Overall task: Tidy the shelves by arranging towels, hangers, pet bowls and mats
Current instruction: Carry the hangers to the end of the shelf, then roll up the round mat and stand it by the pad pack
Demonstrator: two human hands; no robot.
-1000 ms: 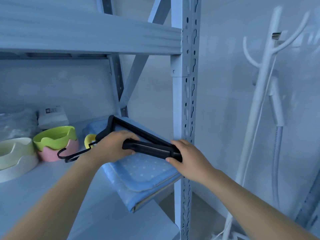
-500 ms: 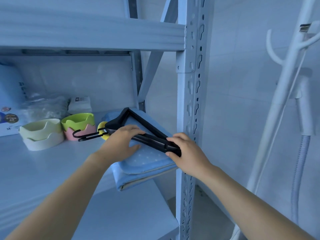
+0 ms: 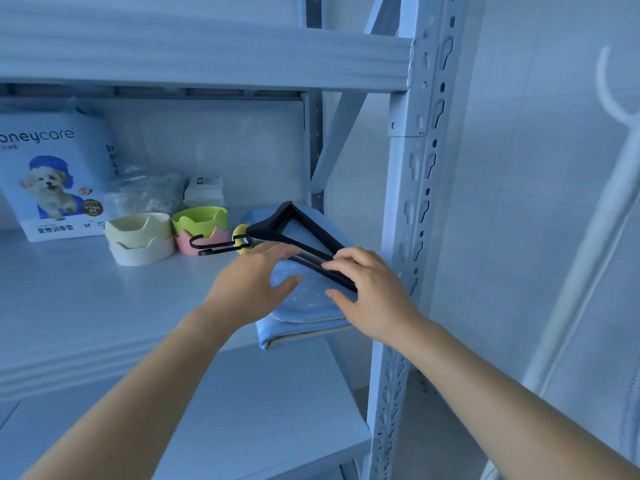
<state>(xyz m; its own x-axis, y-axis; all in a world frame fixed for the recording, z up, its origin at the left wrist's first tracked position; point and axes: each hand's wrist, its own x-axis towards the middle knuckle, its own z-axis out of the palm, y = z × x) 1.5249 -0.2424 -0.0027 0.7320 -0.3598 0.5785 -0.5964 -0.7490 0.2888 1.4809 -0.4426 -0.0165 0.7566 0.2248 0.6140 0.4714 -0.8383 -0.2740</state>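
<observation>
A stack of black hangers lies flat on a folded blue dotted mat at the right end of the middle shelf. Its hooks point left toward the bowls. My left hand rests over the hangers' lower bar with the fingers spread and the thumb on the mat. My right hand has its fingertips lying on the bar's right end, with the thumb apart on the mat. A cream pet bowl and a green bowl on a pink one stand to the left.
At the back left stands a pet pad package, with a clear plastic bag and a small white pack beside it. The rack's upright post is just right of the mat. A white coat stand is further right.
Both hands held the hangers above the mat and have lowered them onto it. The fingers of both hands have loosened. My view has shifted left, showing more of the shelf.
</observation>
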